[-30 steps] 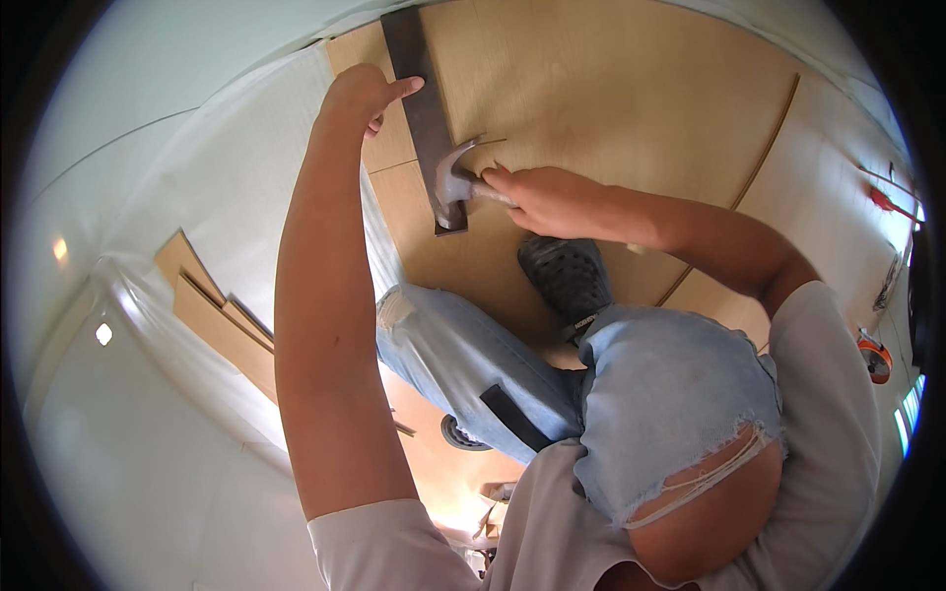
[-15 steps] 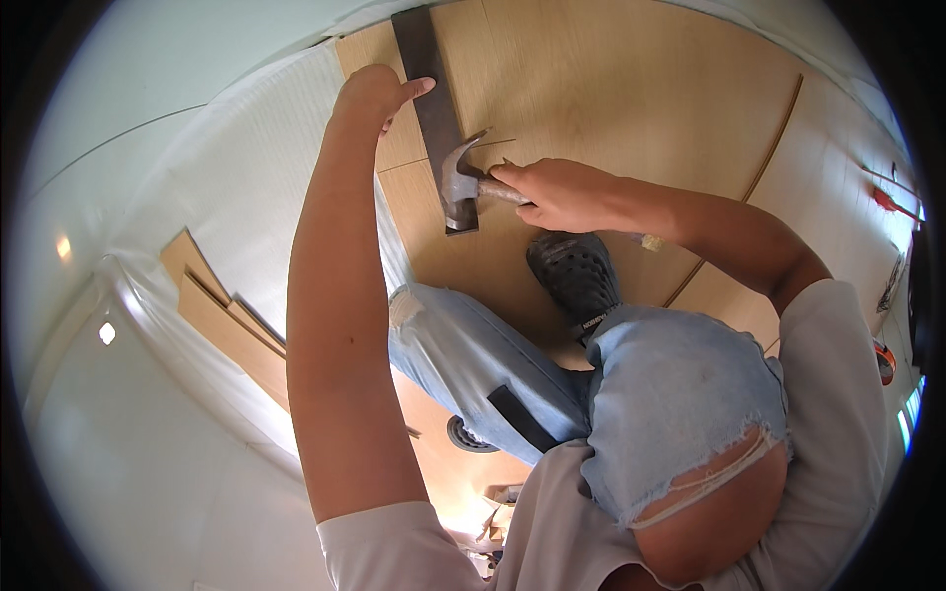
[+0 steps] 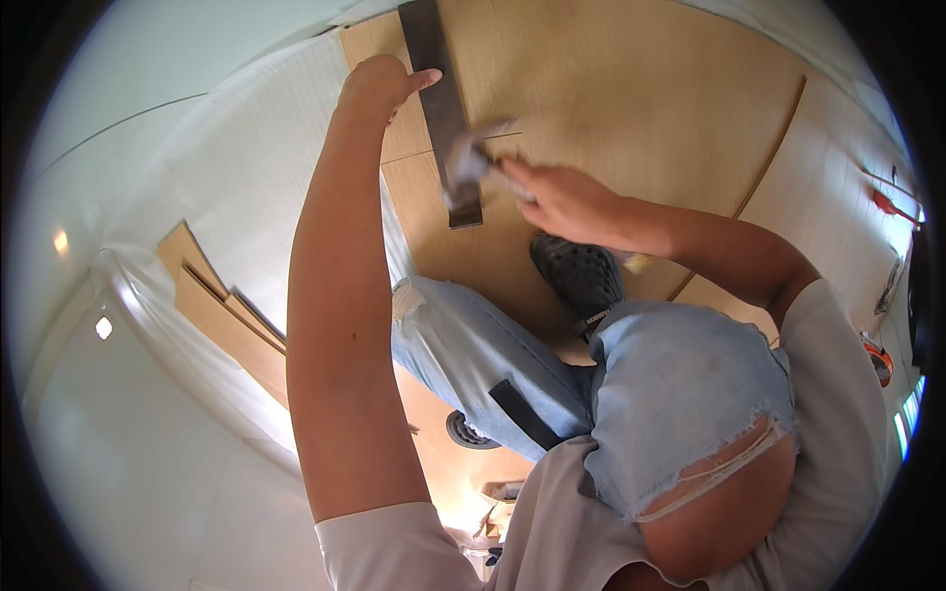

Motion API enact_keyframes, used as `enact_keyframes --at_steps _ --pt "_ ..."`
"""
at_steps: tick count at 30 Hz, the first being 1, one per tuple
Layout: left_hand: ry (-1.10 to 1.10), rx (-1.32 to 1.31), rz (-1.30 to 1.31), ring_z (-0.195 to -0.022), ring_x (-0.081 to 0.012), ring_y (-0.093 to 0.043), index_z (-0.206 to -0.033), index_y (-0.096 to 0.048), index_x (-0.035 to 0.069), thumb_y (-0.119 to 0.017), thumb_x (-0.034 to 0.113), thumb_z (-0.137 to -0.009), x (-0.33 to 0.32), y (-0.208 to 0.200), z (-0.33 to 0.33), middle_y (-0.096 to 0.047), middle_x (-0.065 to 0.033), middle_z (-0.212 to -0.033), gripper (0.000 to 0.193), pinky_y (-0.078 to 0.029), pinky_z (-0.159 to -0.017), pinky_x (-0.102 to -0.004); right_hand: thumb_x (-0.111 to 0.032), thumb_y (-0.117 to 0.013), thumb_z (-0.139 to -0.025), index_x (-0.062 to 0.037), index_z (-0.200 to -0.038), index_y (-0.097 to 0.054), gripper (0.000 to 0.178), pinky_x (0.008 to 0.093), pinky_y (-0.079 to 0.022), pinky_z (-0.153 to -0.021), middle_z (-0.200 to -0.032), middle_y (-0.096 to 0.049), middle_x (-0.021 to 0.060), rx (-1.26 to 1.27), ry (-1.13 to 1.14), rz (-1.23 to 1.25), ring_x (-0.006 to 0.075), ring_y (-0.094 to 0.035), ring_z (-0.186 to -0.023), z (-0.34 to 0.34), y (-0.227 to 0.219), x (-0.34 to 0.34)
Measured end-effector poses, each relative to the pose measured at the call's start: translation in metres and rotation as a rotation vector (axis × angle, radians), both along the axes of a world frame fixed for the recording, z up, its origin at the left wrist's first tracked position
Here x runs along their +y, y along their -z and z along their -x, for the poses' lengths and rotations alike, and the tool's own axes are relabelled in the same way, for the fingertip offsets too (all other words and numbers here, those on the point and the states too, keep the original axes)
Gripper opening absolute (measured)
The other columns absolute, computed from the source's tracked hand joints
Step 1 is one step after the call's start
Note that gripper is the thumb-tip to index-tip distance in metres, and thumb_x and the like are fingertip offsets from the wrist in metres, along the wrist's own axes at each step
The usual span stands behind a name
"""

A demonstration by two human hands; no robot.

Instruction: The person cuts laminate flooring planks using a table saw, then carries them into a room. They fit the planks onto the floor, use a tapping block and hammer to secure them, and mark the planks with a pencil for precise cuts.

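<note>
A long dark flat bar (image 3: 440, 115) lies across light wood floor planks (image 3: 611, 89). My left hand (image 3: 377, 87) holds it near its far end, thumb over the top; the other fingers are mostly hidden behind the hand. In my right hand (image 3: 564, 202) is a claw hammer (image 3: 471, 165), gripped by its handle and blurred by motion. The hammer's head is over the near end of the bar; whether it touches cannot be made out.
White sheet underlay (image 3: 266, 148) covers the floor left of the planks. Cut plank pieces (image 3: 222, 305) lie on the left, by the pale wall (image 3: 118, 433). My shoe (image 3: 576, 276) rests on the planks near the hammer. A red-handled tool (image 3: 892, 205) is at the far right.
The hammer has gone from sharp to blurred and its head has tilted over the bar's near end. My left hand stays on the bar; the whole view has shifted slightly.
</note>
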State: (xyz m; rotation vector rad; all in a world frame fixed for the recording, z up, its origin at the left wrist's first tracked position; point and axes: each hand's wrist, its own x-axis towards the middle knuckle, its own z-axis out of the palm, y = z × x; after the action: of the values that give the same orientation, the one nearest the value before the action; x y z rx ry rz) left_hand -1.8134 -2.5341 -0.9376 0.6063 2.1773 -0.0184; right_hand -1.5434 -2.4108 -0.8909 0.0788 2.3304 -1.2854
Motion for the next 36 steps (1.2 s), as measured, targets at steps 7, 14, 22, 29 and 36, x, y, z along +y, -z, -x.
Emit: enact_keyframes --at_steps 7,14,22,29,36 --pt "0.030 0.033 -0.015 -0.051 -0.0269 -0.066 -0.054 -0.051 -0.001 -0.061 0.073 -0.087 -0.006 0.009 0.000 -0.059 -0.0134 -0.054 0.082 -0.054 -0.053 -0.0373 -0.010 -0.061 -0.090 -0.0013 -0.132 -0.044 0.046 0.0499 -0.046 -0.058 -0.075 -0.062 0.0243 -0.061 0.026 0.105 0.0436 -0.062 -0.065 0.022 -0.020 0.015" --pt "0.038 0.051 -0.005 -0.051 -0.0270 -0.066 -0.053 -0.049 -0.001 -0.063 0.072 -0.087 -0.002 0.008 0.000 -0.059 -0.0130 -0.053 0.081 -0.054 -0.054 -0.0383 -0.010 -0.061 -0.090 -0.0020 -0.131 -0.044 0.045 0.0518 -0.045 -0.062 -0.078 -0.063 0.0256 -0.161 -0.168 0.053 0.0437 -0.063 -0.070 0.012 -0.011 0.018" --pt "0.035 0.036 -0.003 -0.062 -0.0295 -0.065 -0.058 -0.055 0.000 -0.062 0.071 -0.087 0.001 0.006 0.000 -0.059 -0.0111 -0.059 0.077 -0.051 -0.065 -0.0436 -0.010 -0.061 -0.091 -0.0024 -0.136 -0.041 0.050 0.0523 -0.048 -0.063 -0.080 -0.062 0.0285 -0.253 -0.017 0.093 0.0472 -0.063 -0.072 -0.009 -0.010 0.006" --pt "0.047 0.028 0.030 -0.062 -0.0307 -0.064 -0.059 -0.056 -0.001 -0.062 0.071 -0.086 -0.001 0.007 -0.002 -0.059 -0.0122 -0.059 0.077 -0.051 -0.065 -0.0448 -0.010 -0.061 -0.091 -0.0020 -0.134 -0.042 0.047 0.0509 -0.047 -0.061 -0.080 -0.063 0.0265 0.050 0.186 0.024 0.0430 -0.064 -0.069 -0.014 -0.005 -0.004" --pt "0.070 0.066 0.022 -0.071 -0.0349 -0.068 -0.064 -0.062 -0.003 -0.063 0.069 -0.087 -0.004 0.012 0.000 -0.066 -0.0162 -0.068 0.076 -0.052 -0.069 -0.0465 -0.012 -0.060 -0.092 -0.0024 -0.131 -0.042 0.043 0.0537 -0.047 -0.062 -0.076 -0.063 0.0252 -0.227 -0.023 0.109 0.0445 -0.063 -0.070 0.013 -0.024 0.018"
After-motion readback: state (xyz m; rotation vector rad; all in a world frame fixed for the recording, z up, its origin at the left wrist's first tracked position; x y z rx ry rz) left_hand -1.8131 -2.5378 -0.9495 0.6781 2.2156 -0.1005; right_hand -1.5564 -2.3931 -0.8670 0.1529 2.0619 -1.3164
